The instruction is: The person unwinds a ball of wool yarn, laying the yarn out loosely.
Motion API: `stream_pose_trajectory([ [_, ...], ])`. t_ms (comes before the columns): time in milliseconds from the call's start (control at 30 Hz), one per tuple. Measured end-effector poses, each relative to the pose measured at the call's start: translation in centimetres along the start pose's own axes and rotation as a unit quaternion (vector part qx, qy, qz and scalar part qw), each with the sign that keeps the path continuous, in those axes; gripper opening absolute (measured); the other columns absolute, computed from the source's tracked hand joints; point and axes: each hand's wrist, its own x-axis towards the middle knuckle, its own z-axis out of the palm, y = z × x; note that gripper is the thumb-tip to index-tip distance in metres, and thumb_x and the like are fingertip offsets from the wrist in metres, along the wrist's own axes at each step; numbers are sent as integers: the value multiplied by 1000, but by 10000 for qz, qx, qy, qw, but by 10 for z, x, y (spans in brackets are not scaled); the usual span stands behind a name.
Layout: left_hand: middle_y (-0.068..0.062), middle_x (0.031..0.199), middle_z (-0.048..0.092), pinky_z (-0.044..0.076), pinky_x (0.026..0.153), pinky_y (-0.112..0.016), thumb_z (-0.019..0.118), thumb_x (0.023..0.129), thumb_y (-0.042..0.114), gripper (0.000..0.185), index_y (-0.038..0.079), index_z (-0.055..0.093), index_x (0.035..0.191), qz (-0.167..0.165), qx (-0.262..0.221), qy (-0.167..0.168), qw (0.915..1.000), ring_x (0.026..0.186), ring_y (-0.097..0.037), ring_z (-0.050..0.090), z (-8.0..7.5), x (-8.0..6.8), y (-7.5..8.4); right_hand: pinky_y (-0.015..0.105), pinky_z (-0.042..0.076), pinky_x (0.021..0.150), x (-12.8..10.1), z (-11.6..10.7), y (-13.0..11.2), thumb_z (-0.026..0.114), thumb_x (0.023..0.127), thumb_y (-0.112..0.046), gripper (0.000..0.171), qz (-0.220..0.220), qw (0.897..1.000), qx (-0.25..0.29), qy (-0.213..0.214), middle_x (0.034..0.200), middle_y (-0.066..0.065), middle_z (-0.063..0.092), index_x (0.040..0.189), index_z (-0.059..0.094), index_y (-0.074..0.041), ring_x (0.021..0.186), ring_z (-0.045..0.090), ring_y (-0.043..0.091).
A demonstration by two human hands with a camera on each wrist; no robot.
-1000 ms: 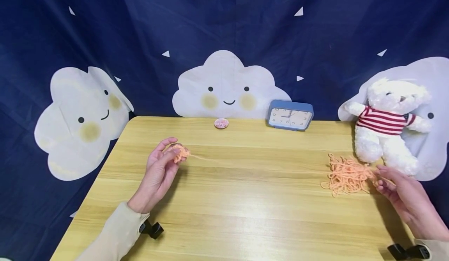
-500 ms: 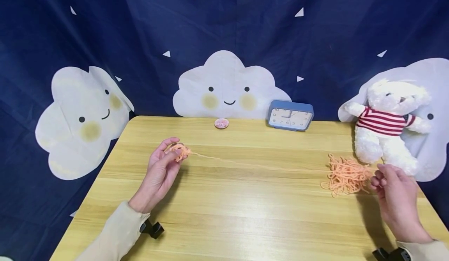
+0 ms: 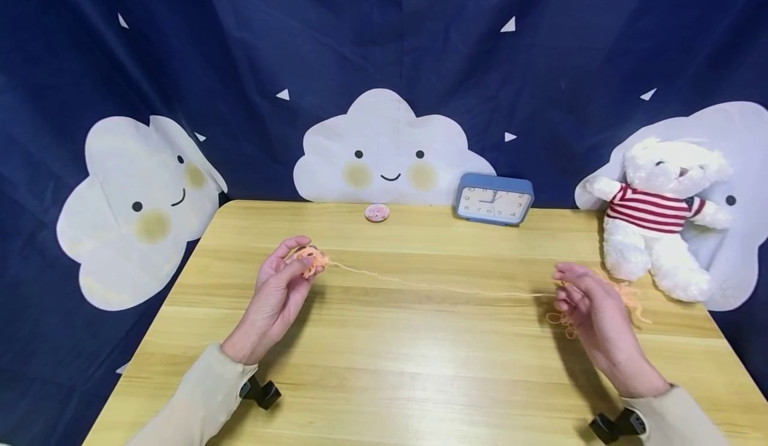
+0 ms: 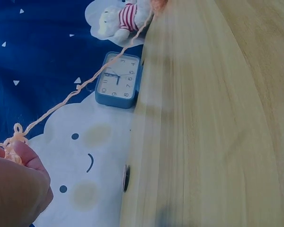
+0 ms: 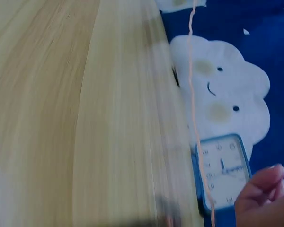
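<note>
My left hand holds a small bundle of peach yarn, with the thumb pressed over it. From the bundle a strand of yarn stretches to the right above the table. My right hand is at the strand's far end, fingers loosely bent, and partly covers a loose yarn pile. In the right wrist view the strand runs past, apart from the visible fingertips of the right hand. The left wrist view shows the strand leaving the bundle beside my left thumb.
A blue alarm clock stands at the table's back edge. Left of it lies a round pink badge. A white teddy bear in a striped shirt sits at the back right. Behind the wooden table hangs a dark blue curtain.
My right hand has moved left from beside the yarn pile to in front of it, hiding most of it. The left hand stays nearly still, holding the bundle.
</note>
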Motion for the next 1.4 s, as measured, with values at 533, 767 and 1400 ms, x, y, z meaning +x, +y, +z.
stream_pose_trajectory([
  [533, -11, 122, 49, 59, 84, -24, 41, 102, -19, 35, 3, 58, 123, 31, 35, -55, 10000, 103, -18, 59, 4, 4, -4, 28, 59, 93, 26, 106, 39, 55, 106, -2, 47, 1075, 9671, -1468, -1777, 149, 13, 60, 152, 49, 10, 102, 69, 17],
  [767, -11, 124, 48, 59, 85, -24, 41, 102, -19, 35, 3, 58, 123, 10, 19, -73, 10000, 103, -18, 59, 2, 4, -4, 29, 59, 92, 37, 140, 64, 59, 104, -2, 50, 1352, 9611, -1545, -1846, 151, 21, 56, 152, 50, 10, 103, 68, 20],
  [1400, -12, 123, 50, 59, 86, -24, 42, 101, -21, 36, 3, 59, 122, -52, 8, -89, 9999, 105, -17, 60, 2, 4, -7, 24, 59, 78, 45, 194, 95, 67, 107, -5, 29, 1684, 9507, -1478, -2144, 109, 16, 73, 130, 66, 12, 85, 65, 13],
])
